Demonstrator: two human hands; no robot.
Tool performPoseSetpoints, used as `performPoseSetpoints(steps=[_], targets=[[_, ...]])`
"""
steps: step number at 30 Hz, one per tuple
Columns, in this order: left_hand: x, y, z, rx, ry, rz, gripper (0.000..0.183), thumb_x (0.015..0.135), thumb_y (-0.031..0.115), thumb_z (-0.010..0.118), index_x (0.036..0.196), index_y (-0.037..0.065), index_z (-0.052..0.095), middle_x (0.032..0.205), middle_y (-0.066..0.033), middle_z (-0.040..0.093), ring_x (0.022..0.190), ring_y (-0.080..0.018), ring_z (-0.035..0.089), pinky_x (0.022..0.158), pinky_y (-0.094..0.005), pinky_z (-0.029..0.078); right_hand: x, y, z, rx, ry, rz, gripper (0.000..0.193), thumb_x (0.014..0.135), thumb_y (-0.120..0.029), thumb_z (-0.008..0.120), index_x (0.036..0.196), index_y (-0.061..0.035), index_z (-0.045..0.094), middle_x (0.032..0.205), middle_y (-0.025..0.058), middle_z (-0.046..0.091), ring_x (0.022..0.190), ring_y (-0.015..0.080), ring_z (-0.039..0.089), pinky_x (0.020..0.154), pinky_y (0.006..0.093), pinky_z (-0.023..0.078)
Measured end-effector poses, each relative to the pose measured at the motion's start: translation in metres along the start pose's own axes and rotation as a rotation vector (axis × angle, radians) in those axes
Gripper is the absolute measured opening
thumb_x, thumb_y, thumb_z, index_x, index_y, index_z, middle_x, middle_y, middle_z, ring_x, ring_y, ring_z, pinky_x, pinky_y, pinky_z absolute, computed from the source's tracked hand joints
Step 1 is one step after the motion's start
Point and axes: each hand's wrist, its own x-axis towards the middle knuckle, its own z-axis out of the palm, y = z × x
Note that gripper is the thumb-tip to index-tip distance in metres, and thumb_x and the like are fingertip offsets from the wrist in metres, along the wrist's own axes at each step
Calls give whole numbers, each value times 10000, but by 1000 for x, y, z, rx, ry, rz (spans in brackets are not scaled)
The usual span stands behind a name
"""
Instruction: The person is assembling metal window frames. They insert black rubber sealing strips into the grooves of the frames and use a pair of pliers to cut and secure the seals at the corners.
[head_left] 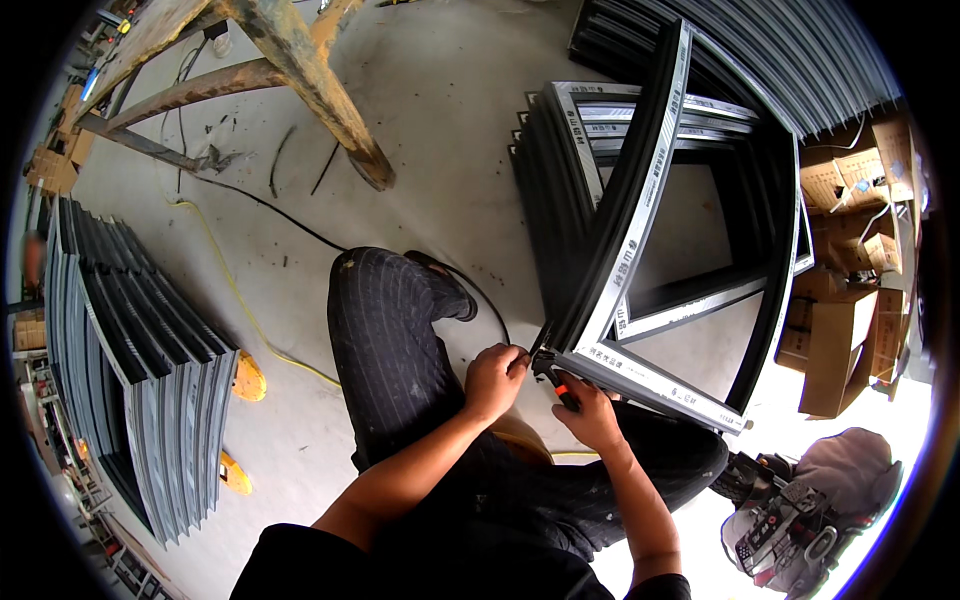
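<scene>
A dark grey metal window frame (640,235) with white protective film stands tilted before me, its near corner by my hands. My right hand (592,415) is closed round the handle of a black-and-orange hand tool (566,392). The tool's dark head meets the frame corner; its exact kind is hard to make out. At the same corner, my left hand (497,380) has its fingers pinched together, and what they hold is hidden. A thin black strip (490,300) runs from the floor up to near my left fingers.
More frames (560,180) stand stacked behind, and dark profiles (740,50) beyond. Another frame stack (165,390) rests on yellow supports (250,378) at left. A rusty metal stand (310,90) is far left. Cardboard boxes (840,350) and a motor scooter (800,520) are at right. A yellow cord (235,290) crosses the floor.
</scene>
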Motion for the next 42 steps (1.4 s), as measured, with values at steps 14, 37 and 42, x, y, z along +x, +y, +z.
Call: performPoseSetpoints(steps=[14,37,42], targets=[[6,11,-10,231,20,152,76,791,107,622,784,32,634,745,-120,622,734,-329,587,669,-437,450,4,-2,-1,43,-15,-2,444,697,-106,650,1137,-70,605,891,145,660,777,321,618,722,374,486],[8,6,-7,249,-18,184,80,770,98,626,802,30,652,750,-122,627,737,-320,589,677,-431,456,4,-2,4,-159,83,-23,286,696,-125,626,981,-112,652,831,156,648,780,355,619,709,411,500],[8,6,-8,259,-4,153,87,780,113,628,804,35,660,770,-125,637,749,-320,596,686,-428,462,2,-32,-6,-347,48,109,231,704,-158,631,932,-155,664,843,114,664,778,329,633,704,420,510]])
